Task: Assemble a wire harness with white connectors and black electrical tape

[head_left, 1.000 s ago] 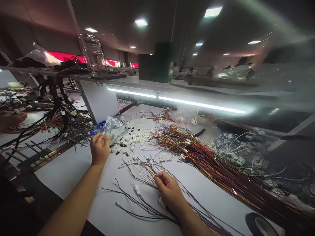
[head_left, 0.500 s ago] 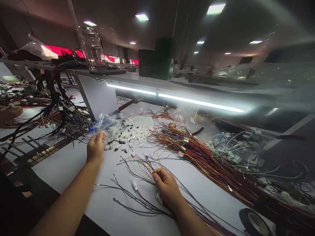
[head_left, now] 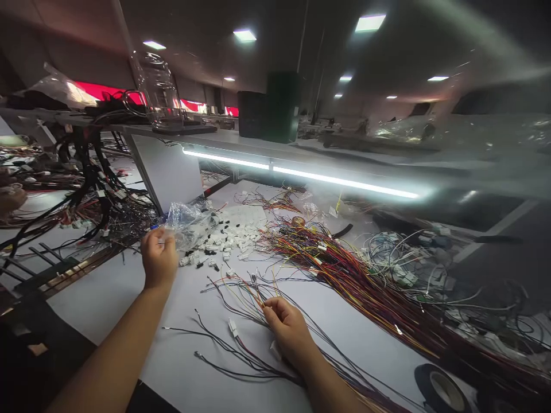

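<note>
My left hand (head_left: 158,258) is closed, fingers curled in at the left edge of a clear plastic bag (head_left: 186,221); what it pinches, if anything, is hidden. Right of the bag lies a scatter of white connector housings (head_left: 232,238), some black ones among them. My right hand (head_left: 289,330) is closed around a few thin wires (head_left: 260,298), between thumb and fingers. Below these, dark wires with bare terminals (head_left: 241,361) fan out over the white table. One wire there ends in a white connector (head_left: 233,328).
A thick bundle of coloured wires (head_left: 357,281) runs along the right. Past it lie white cables (head_left: 396,258). A black tape roll (head_left: 441,389) sits at lower right. A lit tube (head_left: 344,182) hangs under the shelf. Another person's hand (head_left: 12,198) shows at far left.
My left hand has shifted slightly left and turned, with its fingers more curled. My right hand keeps its grip on the wires. The whole view has moved a little.
</note>
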`<move>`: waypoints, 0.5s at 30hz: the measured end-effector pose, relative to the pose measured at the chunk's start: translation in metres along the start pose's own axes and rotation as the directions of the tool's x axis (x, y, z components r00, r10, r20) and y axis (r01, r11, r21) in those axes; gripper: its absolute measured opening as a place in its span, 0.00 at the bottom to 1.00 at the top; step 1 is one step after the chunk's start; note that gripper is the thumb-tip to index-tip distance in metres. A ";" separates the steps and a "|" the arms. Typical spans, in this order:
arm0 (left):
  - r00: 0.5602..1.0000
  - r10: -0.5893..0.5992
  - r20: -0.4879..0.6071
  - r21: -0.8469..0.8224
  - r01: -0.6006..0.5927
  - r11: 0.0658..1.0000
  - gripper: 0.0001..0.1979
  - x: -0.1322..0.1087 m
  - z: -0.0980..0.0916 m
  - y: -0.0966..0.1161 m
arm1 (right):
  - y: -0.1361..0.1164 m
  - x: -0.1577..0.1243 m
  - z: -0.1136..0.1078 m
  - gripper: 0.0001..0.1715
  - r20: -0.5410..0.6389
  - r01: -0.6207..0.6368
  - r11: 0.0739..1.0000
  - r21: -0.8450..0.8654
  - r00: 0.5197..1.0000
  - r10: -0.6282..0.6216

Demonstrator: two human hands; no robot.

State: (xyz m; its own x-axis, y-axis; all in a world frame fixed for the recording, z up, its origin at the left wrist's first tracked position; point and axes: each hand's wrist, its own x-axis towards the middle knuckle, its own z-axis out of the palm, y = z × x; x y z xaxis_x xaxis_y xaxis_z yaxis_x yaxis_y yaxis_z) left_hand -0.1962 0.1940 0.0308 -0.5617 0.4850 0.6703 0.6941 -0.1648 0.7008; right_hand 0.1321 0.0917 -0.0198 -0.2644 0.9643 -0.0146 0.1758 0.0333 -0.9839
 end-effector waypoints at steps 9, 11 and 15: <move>0.759 0.391 0.521 0.024 -0.471 0.882 0.13 -0.027 0.008 0.049 | 0.000 0.000 0.000 0.15 -0.006 0.006 1.000 0.015 1.000 -0.006; 0.712 0.341 0.614 0.031 -0.453 0.891 0.13 -0.033 0.012 0.047 | 0.000 0.000 0.000 0.15 -0.013 0.015 1.000 0.024 1.000 -0.015; 0.714 0.144 0.685 0.169 -0.349 0.922 0.14 -0.039 0.019 0.026 | 0.002 0.001 0.001 0.15 -0.034 0.032 0.998 0.052 0.999 -0.030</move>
State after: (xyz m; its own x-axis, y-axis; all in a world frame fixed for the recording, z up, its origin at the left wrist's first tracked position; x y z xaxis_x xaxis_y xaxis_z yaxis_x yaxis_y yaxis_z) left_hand -0.1476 0.1873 0.0180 0.0078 0.9108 0.4127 0.9118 -0.1759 0.3710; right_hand 0.1318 0.0925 -0.0222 -0.2368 0.9713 0.0210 0.1174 0.0501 -0.9918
